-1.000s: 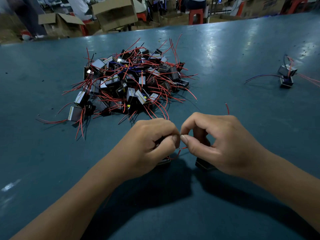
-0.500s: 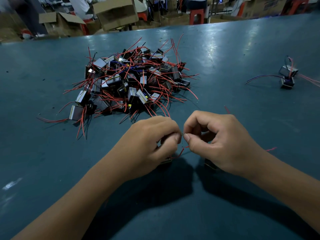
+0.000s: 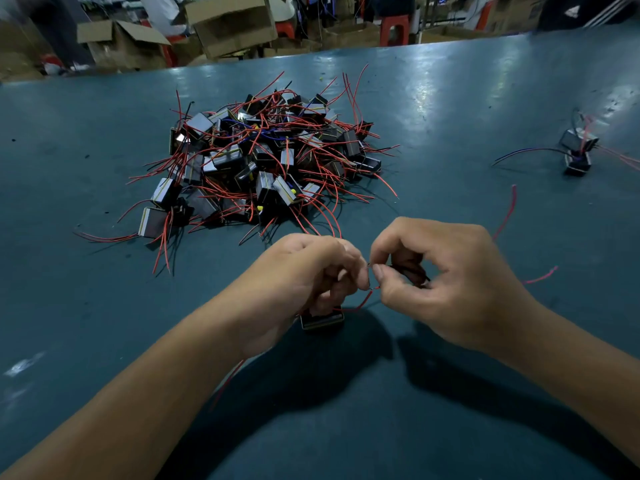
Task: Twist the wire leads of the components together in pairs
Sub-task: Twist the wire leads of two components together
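My left hand (image 3: pixel 304 282) and my right hand (image 3: pixel 446 278) meet fingertip to fingertip above the teal table (image 3: pixel 450 109), each pinching thin red wire leads (image 3: pixel 363 303) at the point where they join. A small black component (image 3: pixel 322 320) hangs just under my left hand, partly hidden by it. Loose red lead ends (image 3: pixel 509 209) stick out past my right hand. A second component under the right hand is hidden. Behind my hands lies a pile of black components with red leads (image 3: pixel 263 161).
Two joined components (image 3: pixel 578 150) with red and dark leads lie at the far right of the table. Beyond the table's far edge stand open cardboard boxes (image 3: pixel 228 22) and red stools (image 3: pixel 394 29).
Both hands stay together at the leads; the right hand's fingers have turned slightly and a red lead end now rises higher to its right. The component under my left hand shows more.
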The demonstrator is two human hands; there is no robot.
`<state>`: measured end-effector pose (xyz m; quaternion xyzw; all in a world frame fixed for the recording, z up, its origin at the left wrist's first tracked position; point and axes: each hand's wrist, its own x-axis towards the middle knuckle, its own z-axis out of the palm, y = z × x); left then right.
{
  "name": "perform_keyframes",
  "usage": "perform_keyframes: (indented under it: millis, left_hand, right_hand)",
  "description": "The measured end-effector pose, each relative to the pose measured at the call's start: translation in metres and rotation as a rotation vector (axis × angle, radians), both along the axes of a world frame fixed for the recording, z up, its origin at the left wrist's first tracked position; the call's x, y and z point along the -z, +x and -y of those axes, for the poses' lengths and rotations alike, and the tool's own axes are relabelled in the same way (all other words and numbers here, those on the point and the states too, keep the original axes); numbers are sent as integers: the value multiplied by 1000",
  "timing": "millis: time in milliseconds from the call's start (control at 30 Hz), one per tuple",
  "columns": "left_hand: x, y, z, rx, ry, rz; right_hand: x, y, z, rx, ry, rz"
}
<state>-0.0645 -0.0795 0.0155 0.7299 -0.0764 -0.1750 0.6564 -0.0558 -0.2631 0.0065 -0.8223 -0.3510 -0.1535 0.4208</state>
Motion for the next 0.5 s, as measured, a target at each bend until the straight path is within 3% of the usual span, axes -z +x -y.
perform_keyframes:
  millis: [133,267,367,500]
  left_hand:
    - [-1,-1,0,45,-38,-5]
    - [1,-2,-3,44,-32,93]
    - [4,-1,-5,7,155,428]
    - [4,1,-5,-5,638,1108]
  right_hand:
    - [-3,1,2,15,-174,270]
    - [-2,2,3,13,-234,372]
    - [-3,1,3,0,-205,242]
    - [-1,1,0,-30,3,-160]
